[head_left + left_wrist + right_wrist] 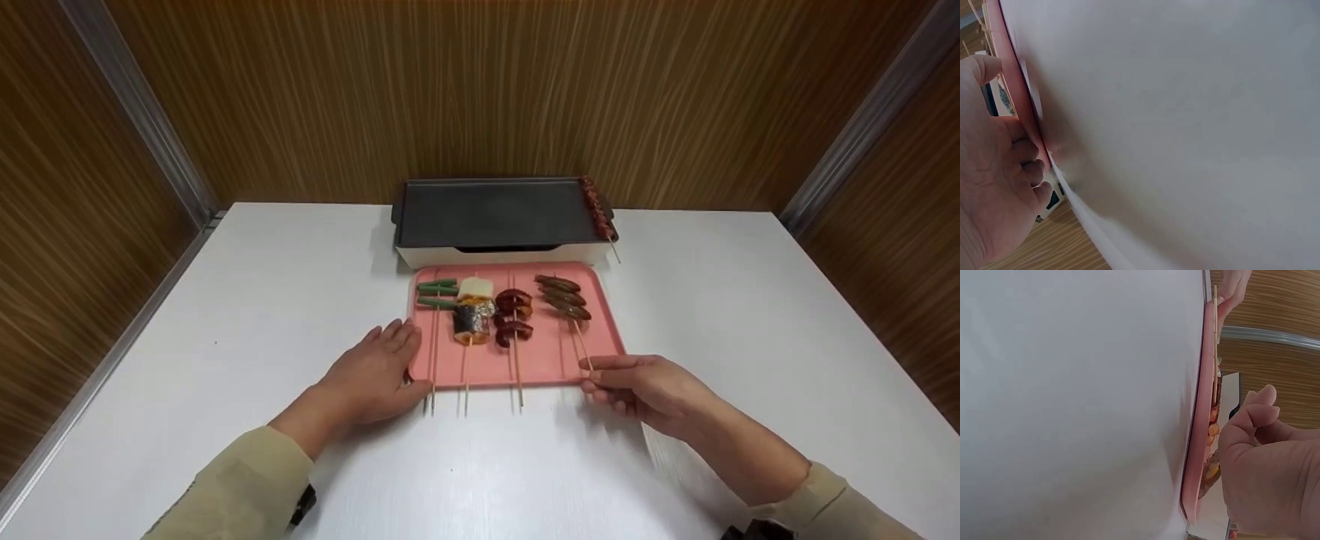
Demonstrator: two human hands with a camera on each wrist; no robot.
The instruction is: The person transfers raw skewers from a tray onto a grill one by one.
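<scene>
My left hand (375, 375) rests at the left rim of a pink tray (487, 371), fingers fairly straight along its edge. In the left wrist view, the fingertips (1034, 169) touch the tray's side. With thumb and fingers, my right hand (649, 394) pinches the stick end of a skewer of brown, elongated pieces (564, 297) over the tray's right part; the pieces are near the tray's surface. Beside it lie a skewer of dark red octopus-like pieces (514, 319), a skewer with a silvery-skinned chunk and a white piece (471, 322), and a skewer of green pods (437, 292).
Behind the tray stands a grill (491, 214) with a dark flat plate and pale base. A red meat-like skewer (596, 210) lies along the grill's right side, its stick jutting over the front. The white table (300, 262) is enclosed by wood-grain panels (480, 90).
</scene>
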